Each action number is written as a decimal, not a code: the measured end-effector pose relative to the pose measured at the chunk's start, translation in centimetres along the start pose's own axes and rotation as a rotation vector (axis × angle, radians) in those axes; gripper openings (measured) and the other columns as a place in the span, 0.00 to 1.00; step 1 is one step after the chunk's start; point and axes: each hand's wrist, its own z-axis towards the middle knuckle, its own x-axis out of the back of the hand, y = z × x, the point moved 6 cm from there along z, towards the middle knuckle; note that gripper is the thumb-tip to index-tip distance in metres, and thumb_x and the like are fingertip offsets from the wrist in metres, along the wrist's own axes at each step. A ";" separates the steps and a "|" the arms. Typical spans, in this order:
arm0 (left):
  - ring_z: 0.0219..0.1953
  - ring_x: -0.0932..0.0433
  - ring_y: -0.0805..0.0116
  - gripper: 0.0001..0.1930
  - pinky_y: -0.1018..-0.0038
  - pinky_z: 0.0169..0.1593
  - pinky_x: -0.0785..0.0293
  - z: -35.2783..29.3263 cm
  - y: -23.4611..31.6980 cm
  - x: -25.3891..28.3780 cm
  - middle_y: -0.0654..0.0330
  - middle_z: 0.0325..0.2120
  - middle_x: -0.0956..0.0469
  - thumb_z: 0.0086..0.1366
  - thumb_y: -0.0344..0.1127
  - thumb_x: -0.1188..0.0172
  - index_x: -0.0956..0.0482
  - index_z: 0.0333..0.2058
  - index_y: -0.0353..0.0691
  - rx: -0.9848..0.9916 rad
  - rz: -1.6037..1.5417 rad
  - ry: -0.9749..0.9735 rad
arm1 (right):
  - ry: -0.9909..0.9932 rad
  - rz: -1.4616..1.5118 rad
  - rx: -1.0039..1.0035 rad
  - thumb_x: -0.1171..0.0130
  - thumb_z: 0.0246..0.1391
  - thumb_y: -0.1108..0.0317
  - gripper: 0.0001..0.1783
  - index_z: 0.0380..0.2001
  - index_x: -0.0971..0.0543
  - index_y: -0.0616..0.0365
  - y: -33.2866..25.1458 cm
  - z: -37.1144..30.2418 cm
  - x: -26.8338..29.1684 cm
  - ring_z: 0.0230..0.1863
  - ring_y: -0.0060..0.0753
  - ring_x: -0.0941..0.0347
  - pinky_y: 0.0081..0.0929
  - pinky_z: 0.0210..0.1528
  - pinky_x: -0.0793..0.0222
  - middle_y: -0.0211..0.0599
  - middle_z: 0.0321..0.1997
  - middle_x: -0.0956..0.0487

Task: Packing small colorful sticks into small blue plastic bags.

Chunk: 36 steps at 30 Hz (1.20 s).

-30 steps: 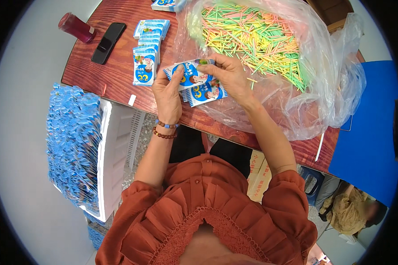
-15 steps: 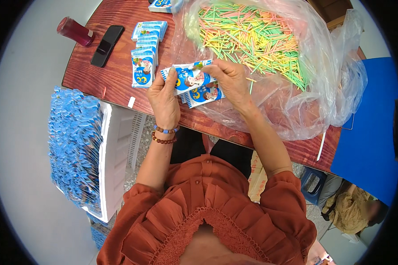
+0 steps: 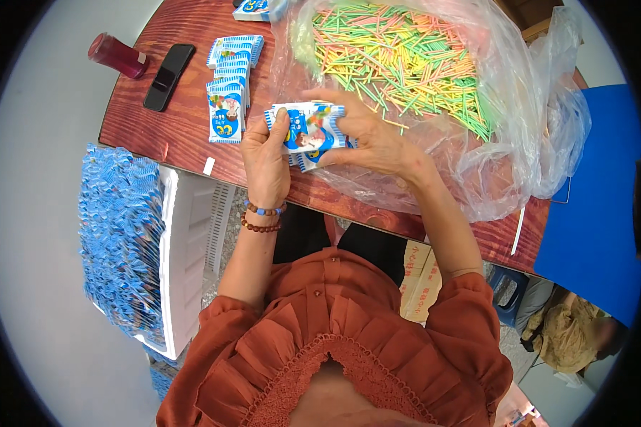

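In the head view, the left hand (image 3: 265, 158) pinches a blue-and-white packet (image 3: 308, 128) at twelve o'clock; the right hand (image 3: 374, 139), at its three o'clock, has thumb and fingers parted, contact unclear. Coloured sticks (image 3: 399, 62) lie at its two o'clock, overlapping packets (image 3: 226, 114) at ten.

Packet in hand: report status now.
Left hand pinching packet at left end. Right hand open at right end. More packets partly hidden beneath.
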 end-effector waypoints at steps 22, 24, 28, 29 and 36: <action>0.28 0.22 0.80 0.12 0.83 0.27 0.27 -0.4 -0.9 0.2 0.62 0.29 0.20 0.70 0.38 0.48 0.22 0.35 0.35 0.016 -0.037 0.103 | -0.165 0.073 0.101 0.41 0.51 0.70 0.09 0.37 0.17 0.54 0.5 0.8 0.8 0.59 0.43 0.33 0.38 0.61 0.40 0.40 0.58 0.27; 0.29 0.22 0.80 0.12 0.83 0.27 0.27 -0.1 -0.6 1.4 0.63 0.29 0.20 0.70 0.38 0.48 0.22 0.35 0.36 -0.009 -0.040 0.060 | -0.197 0.175 -0.060 0.41 0.52 0.70 0.09 0.37 0.17 0.54 2.4 0.9 2.2 0.56 0.39 0.32 0.35 0.59 0.38 0.39 0.56 0.25; 0.28 0.22 0.81 0.11 0.83 0.26 0.27 0.1 -0.4 2.5 0.64 0.29 0.20 0.70 0.38 0.48 0.22 0.35 0.39 -0.037 -0.051 0.087 | -0.054 0.056 -0.394 0.43 0.54 0.65 0.11 0.37 0.17 0.57 8.0 2.9 5.7 0.51 0.33 0.28 0.31 0.53 0.34 0.38 0.46 0.20; 0.28 0.22 0.81 0.10 0.83 0.26 0.26 0.2 -0.5 2.4 0.64 0.29 0.20 0.70 0.38 0.49 0.22 0.35 0.39 -0.026 -0.044 0.103 | 0.038 -0.159 -0.471 0.43 0.54 0.63 0.12 0.37 0.18 0.58 10.0 3.6 6.8 0.51 0.36 0.28 0.33 0.53 0.34 0.39 0.45 0.20; 0.28 0.22 0.81 0.13 0.82 0.28 0.24 0.3 -0.4 2.2 0.64 0.28 0.21 0.71 0.39 0.49 0.24 0.31 0.38 -0.018 -0.059 0.112 | -0.149 -1.027 -0.260 0.43 0.53 0.58 0.15 0.38 0.22 0.57 15.1 9.7 4.0 0.46 0.46 0.28 0.45 0.50 0.35 0.43 0.42 0.23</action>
